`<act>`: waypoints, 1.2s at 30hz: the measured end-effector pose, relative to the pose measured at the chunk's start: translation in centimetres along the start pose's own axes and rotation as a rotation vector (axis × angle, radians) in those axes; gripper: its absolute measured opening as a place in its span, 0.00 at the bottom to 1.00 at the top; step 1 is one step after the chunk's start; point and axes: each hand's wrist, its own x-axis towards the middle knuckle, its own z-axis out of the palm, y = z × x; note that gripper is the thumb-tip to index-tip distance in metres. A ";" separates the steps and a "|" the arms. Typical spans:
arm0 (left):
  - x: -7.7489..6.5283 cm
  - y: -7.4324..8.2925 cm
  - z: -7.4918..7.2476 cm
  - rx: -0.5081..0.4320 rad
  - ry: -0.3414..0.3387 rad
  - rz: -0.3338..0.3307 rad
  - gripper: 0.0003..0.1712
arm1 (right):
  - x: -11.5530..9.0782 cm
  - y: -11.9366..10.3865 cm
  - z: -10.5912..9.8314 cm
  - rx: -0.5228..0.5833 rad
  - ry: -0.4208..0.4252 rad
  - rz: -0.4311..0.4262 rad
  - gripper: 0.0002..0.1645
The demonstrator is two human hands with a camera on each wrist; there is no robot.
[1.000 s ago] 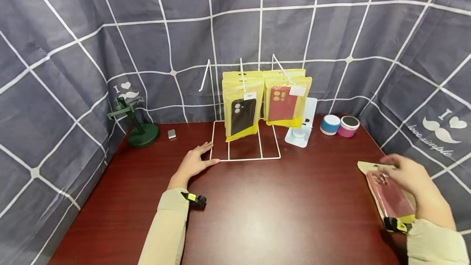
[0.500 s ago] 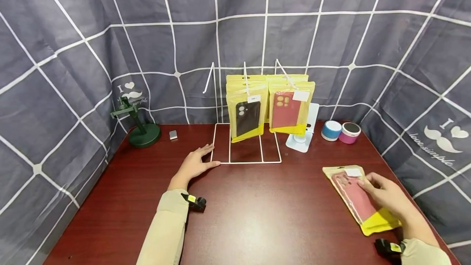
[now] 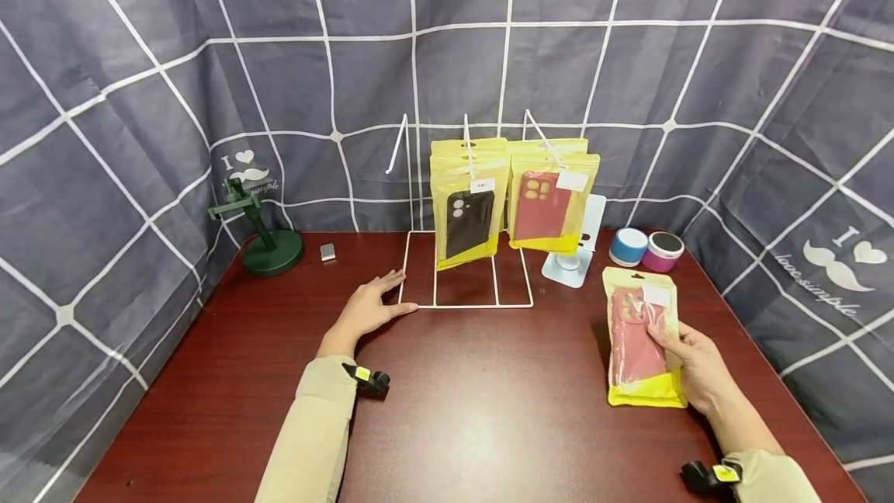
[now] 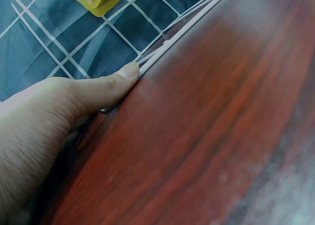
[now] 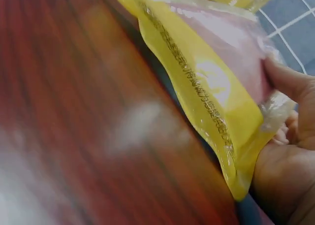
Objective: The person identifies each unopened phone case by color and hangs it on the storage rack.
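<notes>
My right hand (image 3: 701, 371) pinches the right edge of a yellow clear-front bag holding a pink phone case (image 3: 639, 344), thumb on the front. The bag is upright above the table, with a white label near its top; the right wrist view shows its yellow lower band. My left hand (image 3: 366, 315) rests on the front left corner of a white wire display rack (image 3: 482, 304), thumb on the front wire and fingers along the left side. On the rack's middle hook hangs a bagged black phone case (image 3: 468, 220); a bagged pink phone case (image 3: 542, 206) hangs on the right hook.
A light blue phone stand (image 3: 569, 270) stands right of the rack, with blue (image 3: 628, 248) and pink (image 3: 662, 253) round speakers beyond. At the left are a green stand (image 3: 272, 252) and a small silver item (image 3: 327, 252). The left hook (image 3: 398, 144) carries nothing.
My right hand has taken hold of the bagged pink phone case at the table's right and brought it up and leftward, turning it upright. My left hand stays on the rack.
</notes>
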 end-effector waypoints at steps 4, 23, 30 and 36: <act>0.0 -0.1 -0.3 0.011 0.017 0.000 0.50 | 0.9 -0.4 1.9 -0.007 0.052 -0.108 0.15; 0.3 0.0 -0.4 0.013 0.025 0.008 0.48 | 7.5 -11.0 16.7 -0.182 0.024 -0.413 0.13; 0.4 0.2 -0.3 0.020 0.031 0.009 0.48 | 9.2 -9.9 17.2 -0.195 0.072 -0.393 0.16; 0.2 0.0 0.1 0.022 0.008 0.008 0.49 | 10.4 -8.8 16.7 -0.218 0.118 -0.310 0.18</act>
